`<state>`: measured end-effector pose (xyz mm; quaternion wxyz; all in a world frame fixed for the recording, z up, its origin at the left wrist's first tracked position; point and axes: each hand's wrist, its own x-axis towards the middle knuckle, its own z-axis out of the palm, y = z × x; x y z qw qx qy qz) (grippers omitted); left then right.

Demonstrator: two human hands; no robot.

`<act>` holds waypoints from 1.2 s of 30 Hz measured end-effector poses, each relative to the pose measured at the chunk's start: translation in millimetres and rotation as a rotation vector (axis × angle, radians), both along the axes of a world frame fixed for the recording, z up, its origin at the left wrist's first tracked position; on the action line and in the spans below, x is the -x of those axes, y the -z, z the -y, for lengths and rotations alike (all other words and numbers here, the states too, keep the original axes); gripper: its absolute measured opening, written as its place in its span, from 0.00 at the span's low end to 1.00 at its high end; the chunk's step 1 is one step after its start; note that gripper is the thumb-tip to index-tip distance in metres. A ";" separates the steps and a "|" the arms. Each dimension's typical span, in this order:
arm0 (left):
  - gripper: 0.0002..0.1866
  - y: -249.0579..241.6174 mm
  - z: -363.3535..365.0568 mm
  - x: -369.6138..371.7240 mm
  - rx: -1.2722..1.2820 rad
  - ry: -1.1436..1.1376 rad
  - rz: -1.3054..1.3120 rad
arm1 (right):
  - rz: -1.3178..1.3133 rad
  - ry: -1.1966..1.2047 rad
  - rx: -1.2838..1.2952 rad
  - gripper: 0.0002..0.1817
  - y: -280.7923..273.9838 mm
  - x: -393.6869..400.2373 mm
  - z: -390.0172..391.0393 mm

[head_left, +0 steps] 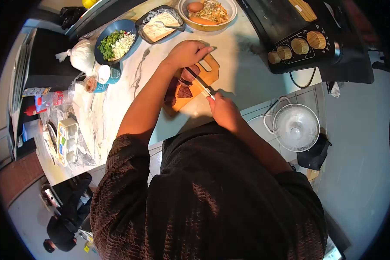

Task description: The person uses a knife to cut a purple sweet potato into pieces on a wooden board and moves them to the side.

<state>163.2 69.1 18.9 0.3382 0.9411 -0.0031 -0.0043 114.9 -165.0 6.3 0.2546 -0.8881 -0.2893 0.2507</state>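
My right hand is wrapped round the handle of a knife, whose blade slants up and left across dark reddish meat. Under the blade lies a wooden cutting board with a cut-out handle at its far end. My left hand bends over the far side of the board, by the blade's tip, and holds the meat there; its fingertips are partly hidden. Nearer to me, more dark meat pieces rest on the board, some in the shade of my left forearm.
Beyond the board stand a bowl of chopped greens, a black dish with pale batter and a bowl with eggs and shreds. Jars and an egg carton are left. A black griddle sits right; a fan is below.
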 end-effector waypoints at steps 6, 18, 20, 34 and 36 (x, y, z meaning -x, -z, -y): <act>0.27 13.3 2.4 -0.9 -0.009 -0.029 0.061 | -0.055 0.024 0.045 0.20 -4.4 1.0 -3.4; 0.25 6.5 6.1 -0.3 0.000 -0.055 0.048 | -0.046 -0.004 0.138 0.22 -26.9 -3.7 -7.8; 0.25 3.6 5.9 -2.0 0.002 -0.050 0.049 | -0.049 -0.005 0.143 0.22 -27.6 -4.5 -8.7; 0.25 5.2 4.5 -0.4 0.035 -0.090 0.026 | -0.059 0.036 0.024 0.21 -7.7 -7.4 -9.6; 0.25 7.4 6.4 -0.8 0.029 -0.096 0.024 | -0.047 0.030 0.023 0.21 -4.6 -8.5 -8.5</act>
